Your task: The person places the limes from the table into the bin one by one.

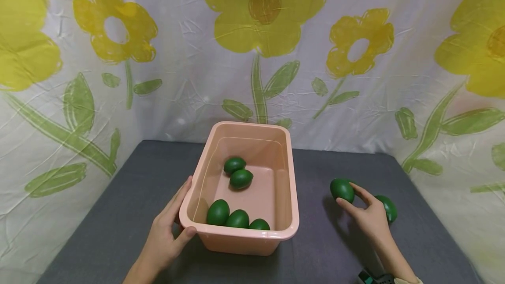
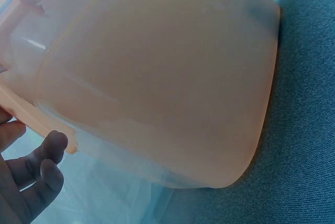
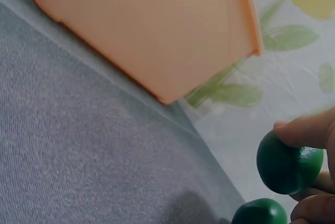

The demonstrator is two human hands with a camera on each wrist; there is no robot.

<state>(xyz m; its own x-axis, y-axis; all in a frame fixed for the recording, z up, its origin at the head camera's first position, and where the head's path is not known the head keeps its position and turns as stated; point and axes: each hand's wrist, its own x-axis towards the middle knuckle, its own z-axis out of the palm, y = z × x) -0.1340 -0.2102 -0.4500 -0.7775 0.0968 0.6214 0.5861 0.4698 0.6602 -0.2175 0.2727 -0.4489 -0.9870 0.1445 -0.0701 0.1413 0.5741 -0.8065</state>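
Note:
A pink plastic bin (image 1: 295,187) stands mid-table, holding several dark green limes. Two limes (image 1: 241,179) lie together in its far half, the others (image 1: 238,219) along its near wall. My left hand (image 1: 163,233) grips the bin's rim at the near left corner, thumb on the front edge; the left wrist view has its curled fingers beside the rim. To the right of the bin, my right hand (image 1: 368,216) pinches a lime (image 1: 341,190) between thumb and fingers, above the table. Another lime (image 1: 388,208) sits partly hidden behind that hand.
The table has a dark grey cloth cover (image 1: 311,249). White sheets printed with yellow flowers (image 1: 264,8) hang at the back and both sides. A dark band (image 1: 376,277) is around my right wrist.

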